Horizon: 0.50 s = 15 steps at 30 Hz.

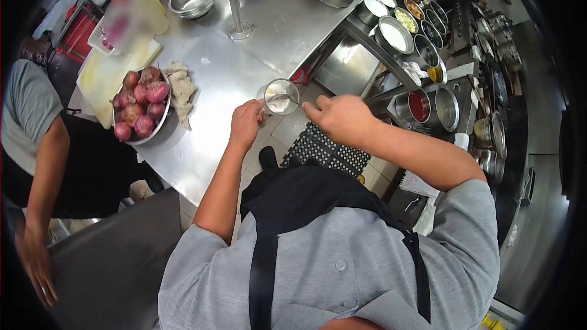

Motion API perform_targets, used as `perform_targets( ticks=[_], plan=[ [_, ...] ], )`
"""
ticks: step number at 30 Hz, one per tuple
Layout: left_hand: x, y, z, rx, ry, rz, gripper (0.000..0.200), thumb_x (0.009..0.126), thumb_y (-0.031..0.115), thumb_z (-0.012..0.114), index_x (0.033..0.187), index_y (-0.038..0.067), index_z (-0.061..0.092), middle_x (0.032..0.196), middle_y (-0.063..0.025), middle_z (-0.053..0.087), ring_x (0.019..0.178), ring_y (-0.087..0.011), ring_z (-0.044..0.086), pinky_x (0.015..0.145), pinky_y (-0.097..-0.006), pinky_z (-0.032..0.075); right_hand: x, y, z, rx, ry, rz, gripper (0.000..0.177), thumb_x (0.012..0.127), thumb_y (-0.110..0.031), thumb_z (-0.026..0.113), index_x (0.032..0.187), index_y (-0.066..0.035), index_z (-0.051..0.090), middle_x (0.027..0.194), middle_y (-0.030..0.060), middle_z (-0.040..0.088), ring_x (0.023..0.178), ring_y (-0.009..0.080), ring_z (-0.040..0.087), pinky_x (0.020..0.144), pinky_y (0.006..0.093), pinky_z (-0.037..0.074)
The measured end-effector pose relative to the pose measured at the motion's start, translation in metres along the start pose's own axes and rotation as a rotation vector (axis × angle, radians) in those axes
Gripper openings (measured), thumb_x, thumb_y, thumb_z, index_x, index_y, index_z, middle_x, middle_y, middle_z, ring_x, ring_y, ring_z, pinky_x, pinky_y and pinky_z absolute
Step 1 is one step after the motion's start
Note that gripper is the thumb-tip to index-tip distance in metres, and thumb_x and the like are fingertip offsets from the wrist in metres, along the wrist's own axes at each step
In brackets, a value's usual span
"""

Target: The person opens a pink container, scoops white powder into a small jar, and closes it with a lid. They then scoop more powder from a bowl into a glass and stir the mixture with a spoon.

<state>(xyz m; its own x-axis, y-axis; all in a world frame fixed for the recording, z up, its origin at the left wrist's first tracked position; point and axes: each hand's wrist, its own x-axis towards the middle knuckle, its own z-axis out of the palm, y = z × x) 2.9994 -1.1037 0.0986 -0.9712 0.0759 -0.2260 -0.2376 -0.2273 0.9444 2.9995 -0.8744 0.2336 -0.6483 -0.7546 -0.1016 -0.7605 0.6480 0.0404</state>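
Light is reflected by the metal desk beside the left hand; beyond that hand, an upright post is mounted on the desk. Below the right hand, the pale tiled floor is partly covered by a black perforated mat.

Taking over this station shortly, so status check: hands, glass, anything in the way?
Left hand holding glass, white contents inside. Right hand holding spoon, tip in glass. Onion bowl off left, looks out of the way.
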Motion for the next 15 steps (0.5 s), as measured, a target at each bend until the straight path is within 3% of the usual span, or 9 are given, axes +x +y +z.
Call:
perform_targets(
  ticks=[3,7,9,15],
  plan=[
    [0.020,0.009,-0.002,0.053,0.011,-0.004,0.031,0.092,0.022,0.050,0.071,0.001,0.058,0.065,-0.0033,0.052,0.062,-0.0122,0.046,0.060,-0.0276,0.038,0.026,0.002,-0.001,0.042,-0.130,0.158,0.045,0.076,-0.010,0.059,0.121,-0.009,0.059,0.083,0.0106,0.060,0.072,0.0293,0.066,0.058,0.0406,0.053],
    [0.044,0.012,-0.006,0.026,0.054,-0.093,0.031,0.092,0.023,0.047,0.066,0.006,0.050,0.061,-0.0018,0.045,0.063,-0.0153,0.048,0.062,-0.0286,0.037,0.042,0.024,-0.011,0.042,-0.086,0.065,0.046,0.076,-0.009,0.059,0.122,-0.009,0.059,0.083,0.0109,0.059,0.070,0.0292,0.066,0.056,0.0410,0.053],
    [0.052,0.009,-0.007,-0.010,0.048,-0.110,0.031,0.092,0.023,0.046,0.066,0.006,0.050,0.061,-0.0018,0.045,0.063,-0.0152,0.049,0.062,-0.0286,0.037,0.042,0.036,-0.017,0.024,0.051,0.011,0.046,0.076,-0.009,0.059,0.122,-0.009,0.060,0.082,0.0107,0.059,0.068,0.0288,0.065,0.055,0.0414,0.052],
    [0.078,0.017,0.023,0.030,0.076,-0.083,0.033,0.093,0.024,0.044,0.067,0.006,0.051,0.064,-0.0030,0.049,0.064,-0.0159,0.050,0.062,-0.0285,0.038,0.072,0.070,0.005,-0.018,-0.085,0.108,0.042,0.078,-0.012,0.058,0.119,-0.008,0.062,0.086,0.0119,0.062,0.066,0.0283,0.065,0.055,0.0403,0.053]
  ],
)
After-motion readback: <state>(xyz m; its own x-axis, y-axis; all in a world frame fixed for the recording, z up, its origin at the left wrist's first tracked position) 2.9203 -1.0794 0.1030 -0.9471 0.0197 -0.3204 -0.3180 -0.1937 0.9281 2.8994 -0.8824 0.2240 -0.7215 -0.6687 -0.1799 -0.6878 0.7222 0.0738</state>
